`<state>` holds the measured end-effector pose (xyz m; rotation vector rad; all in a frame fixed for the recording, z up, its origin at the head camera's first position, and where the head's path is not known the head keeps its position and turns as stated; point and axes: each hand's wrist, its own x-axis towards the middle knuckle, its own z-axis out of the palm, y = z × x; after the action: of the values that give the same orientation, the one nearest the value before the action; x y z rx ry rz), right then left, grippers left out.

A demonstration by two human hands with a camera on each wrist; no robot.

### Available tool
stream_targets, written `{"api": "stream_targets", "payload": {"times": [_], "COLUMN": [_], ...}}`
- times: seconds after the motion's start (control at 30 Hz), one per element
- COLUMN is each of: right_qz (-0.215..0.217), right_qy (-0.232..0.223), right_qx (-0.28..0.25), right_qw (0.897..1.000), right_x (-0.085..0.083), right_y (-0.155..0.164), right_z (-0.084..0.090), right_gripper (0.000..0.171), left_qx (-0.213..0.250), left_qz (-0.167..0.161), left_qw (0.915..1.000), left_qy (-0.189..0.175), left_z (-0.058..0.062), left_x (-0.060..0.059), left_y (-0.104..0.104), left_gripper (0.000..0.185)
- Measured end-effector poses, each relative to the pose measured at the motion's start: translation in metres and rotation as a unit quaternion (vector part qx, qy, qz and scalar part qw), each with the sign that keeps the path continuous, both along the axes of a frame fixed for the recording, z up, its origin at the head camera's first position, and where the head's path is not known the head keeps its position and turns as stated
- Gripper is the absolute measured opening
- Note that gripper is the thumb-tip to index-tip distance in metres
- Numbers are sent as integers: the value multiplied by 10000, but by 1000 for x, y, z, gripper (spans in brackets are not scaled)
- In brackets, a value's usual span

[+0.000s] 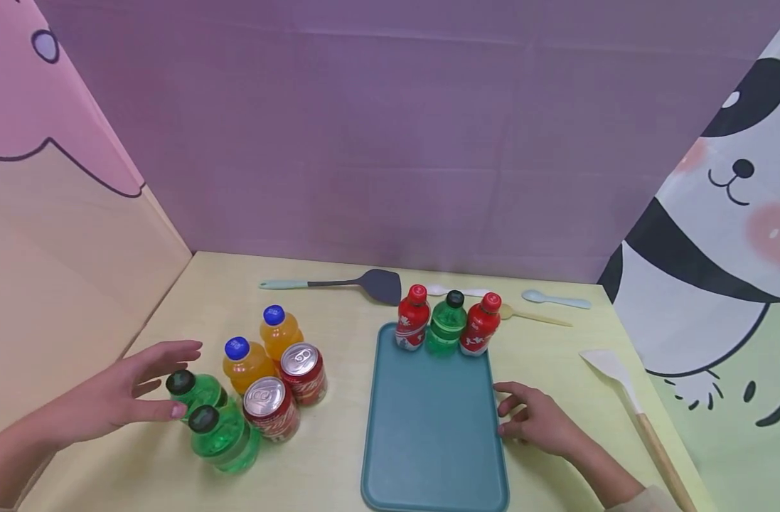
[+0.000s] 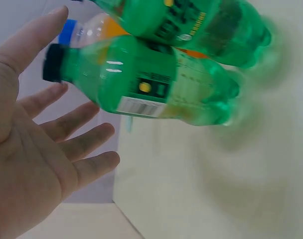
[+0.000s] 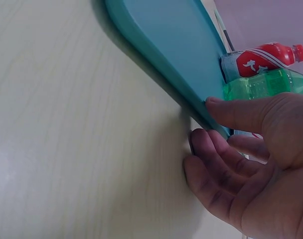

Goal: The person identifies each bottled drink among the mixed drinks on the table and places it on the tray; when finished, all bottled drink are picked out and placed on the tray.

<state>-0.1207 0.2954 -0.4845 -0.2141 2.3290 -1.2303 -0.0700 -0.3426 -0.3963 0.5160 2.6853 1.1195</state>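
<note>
My left hand (image 1: 124, 395), fingers spread and thumb apart, is beside the black-capped neck of a green soda bottle (image 2: 141, 82); a gap shows between palm and bottle. A second green bottle (image 1: 226, 441) stands right by it, nearer me. Just right of these are two orange drink bottles (image 1: 247, 366) with blue caps and two red cans (image 1: 271, 409). At the right edge of the blue-green tray (image 1: 434, 427), my right hand (image 1: 537, 419) rests with loosely bent fingers. Its thumb tip (image 3: 214, 101) is right at the tray's rim.
On the tray's far end stand two red bottles (image 1: 412, 320) with a green bottle (image 1: 447, 323) between them. Behind lie a dark spatula (image 1: 380, 286), a light blue spoon (image 1: 556, 299) and a yellow spoon (image 1: 533, 315). A wood-handled white spatula (image 1: 652, 441) lies at the right edge.
</note>
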Motion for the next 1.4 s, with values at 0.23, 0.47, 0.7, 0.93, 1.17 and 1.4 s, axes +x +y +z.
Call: {"api": "stream_targets", "payload": {"times": [0.23,0.47,0.7,0.93,1.17,1.4], "right_qz": [-220,-308,-331,-258,-202,-215], "right_qy": [13,44,-33,-127,23,201], "right_qx": [90,78,-19,-150,-158,19], "right_qw": [9997,9995,9994,9995,9997,9996], "right_x": [1,1,1,2,1,-1], "right_y": [-2,-4,-6,-3,-1,-4], "right_z": [-3,-3,0,-3,-3,1], "right_gripper": [72,72,71,71,65,63], "left_qx": [92,516,694,885,648,283], "left_qz": [90,184,456,655,1233,1554], "left_qw": [9993,9976,9962,9938,9902,9859], "left_qy": [-357,-424,-259,-152,130,543], "left_z": [-15,-26,-32,-37,-40,-37], "left_x": [6,7,10,13,16,17], "left_y": [-6,-1,8,13,15,17], "left_gripper": [56,51,48,46,45,41]}}
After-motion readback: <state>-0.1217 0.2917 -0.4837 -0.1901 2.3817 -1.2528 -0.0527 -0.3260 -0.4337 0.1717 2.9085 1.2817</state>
